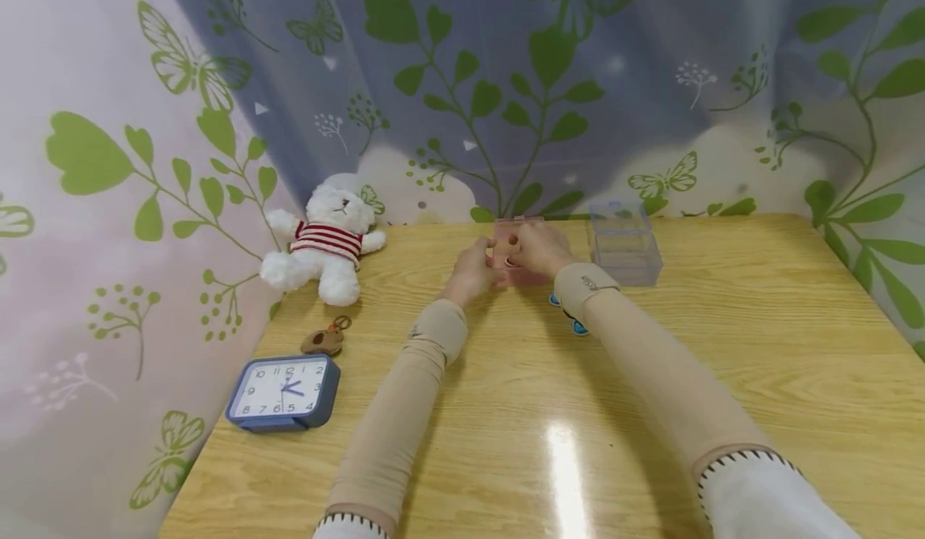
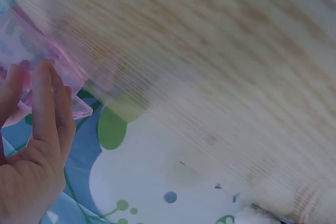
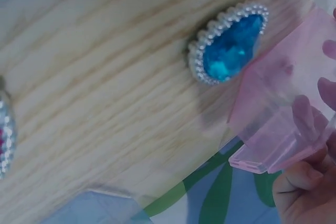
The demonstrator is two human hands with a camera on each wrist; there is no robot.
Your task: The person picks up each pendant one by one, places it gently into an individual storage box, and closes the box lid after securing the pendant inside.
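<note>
A see-through pink plastic box (image 1: 531, 275) sits near the table's back edge, partly covered by both hands. At its left side my left hand (image 1: 473, 270) holds it, thumb and fingers against the wall; the left wrist view shows that hand (image 2: 37, 145) beside the pink plastic (image 2: 58, 61). My right hand (image 1: 542, 247) reaches over the box with bent fingers. In the right wrist view the right hand (image 3: 310, 187) grips the box's edge (image 3: 257, 163); whether its fingertips also hold something inside is hidden. Close by lies a blue teardrop gem with a beaded rim (image 3: 228, 48).
To the right stands a clear divided box (image 1: 627, 258). Another blue gem (image 1: 580, 328) lies below my right wrist, and a pink-red one (image 3: 5, 137) shows at the view's edge. Left are a white teddy bear (image 1: 328, 242), a brown keyring charm (image 1: 323, 340) and a blue clock (image 1: 283, 393).
</note>
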